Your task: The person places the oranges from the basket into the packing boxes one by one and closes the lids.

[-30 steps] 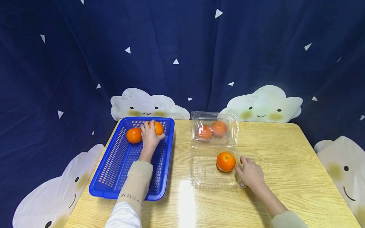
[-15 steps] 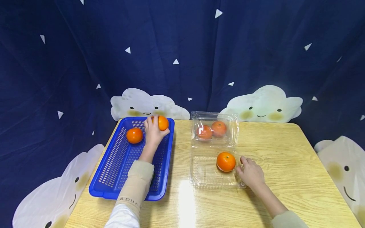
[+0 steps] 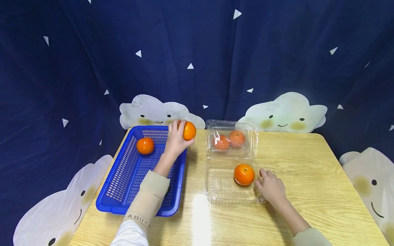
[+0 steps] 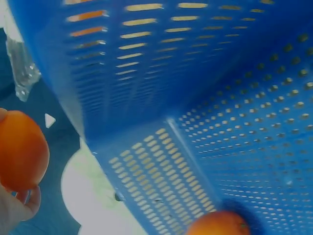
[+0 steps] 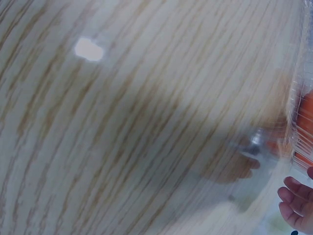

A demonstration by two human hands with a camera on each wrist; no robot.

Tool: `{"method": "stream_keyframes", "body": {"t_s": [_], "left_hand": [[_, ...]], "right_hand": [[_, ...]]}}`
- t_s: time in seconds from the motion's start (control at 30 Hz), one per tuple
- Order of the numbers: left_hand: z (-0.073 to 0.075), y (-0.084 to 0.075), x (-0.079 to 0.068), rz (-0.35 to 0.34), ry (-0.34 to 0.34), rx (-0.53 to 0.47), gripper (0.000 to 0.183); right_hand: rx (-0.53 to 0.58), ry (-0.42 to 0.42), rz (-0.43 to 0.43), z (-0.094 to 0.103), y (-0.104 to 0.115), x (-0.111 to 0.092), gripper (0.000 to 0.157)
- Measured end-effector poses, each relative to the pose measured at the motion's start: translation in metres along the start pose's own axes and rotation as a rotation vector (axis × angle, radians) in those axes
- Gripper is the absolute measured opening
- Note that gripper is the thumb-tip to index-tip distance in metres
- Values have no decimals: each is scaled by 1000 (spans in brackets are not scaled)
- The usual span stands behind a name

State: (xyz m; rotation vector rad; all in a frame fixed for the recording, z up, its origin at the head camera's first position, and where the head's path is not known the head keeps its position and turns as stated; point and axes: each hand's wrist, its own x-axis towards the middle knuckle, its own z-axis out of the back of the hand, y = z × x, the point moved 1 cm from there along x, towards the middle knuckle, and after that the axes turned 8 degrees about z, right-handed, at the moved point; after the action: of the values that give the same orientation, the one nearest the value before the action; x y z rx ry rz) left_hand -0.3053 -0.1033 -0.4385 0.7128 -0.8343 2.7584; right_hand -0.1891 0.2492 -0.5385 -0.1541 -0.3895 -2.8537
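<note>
My left hand (image 3: 176, 140) grips an orange (image 3: 189, 131), fingers over its far left side and thumb beneath, raised over the right rim of the blue basket (image 3: 103, 208). In the left wrist view the held orange (image 4: 22, 151) shows outside the basket wall. A second orange (image 3: 145, 146) lies in the basket's far left part. On the table, the clear plastic clamshell box (image 3: 221, 194) is spread open, with one orange (image 3: 244, 174) in its near half. My right hand (image 3: 271, 187) rests by that half's right edge, fingers loosely bent, holding nothing.
Two oranges, one of them the right-hand orange (image 3: 236, 139), show through the clamshell's far half (image 3: 212, 124). The wooden table (image 3: 307, 177) runs up to a dark blue curtain (image 3: 197, 51) with white cloud shapes, close behind the basket and box.
My left hand has lifted the orange up from the basket's far right part and carried it rightward past the rim. The right hand stays in place beside the clamshell.
</note>
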Motion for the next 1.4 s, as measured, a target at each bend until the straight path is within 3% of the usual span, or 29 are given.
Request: {"method": "stream_keyframes", "body": {"t_s": [0.33,0.77,1.13,1.4], "left_hand": [[2,-30,-3,-165,108,30,65],[-8,-65,-13,-397,338,128,66],[-22,-90,-28,-516,580,228,75],[-32,-107,-37,-604,679,295,71]], "right_hand": [[-3,-16,12,-1,-1,0,35],[4,-6,7,0,0,0,35],[3,-9,3,0,-1,0,35],[1,-12,9,-1,-1,0,34]]}}
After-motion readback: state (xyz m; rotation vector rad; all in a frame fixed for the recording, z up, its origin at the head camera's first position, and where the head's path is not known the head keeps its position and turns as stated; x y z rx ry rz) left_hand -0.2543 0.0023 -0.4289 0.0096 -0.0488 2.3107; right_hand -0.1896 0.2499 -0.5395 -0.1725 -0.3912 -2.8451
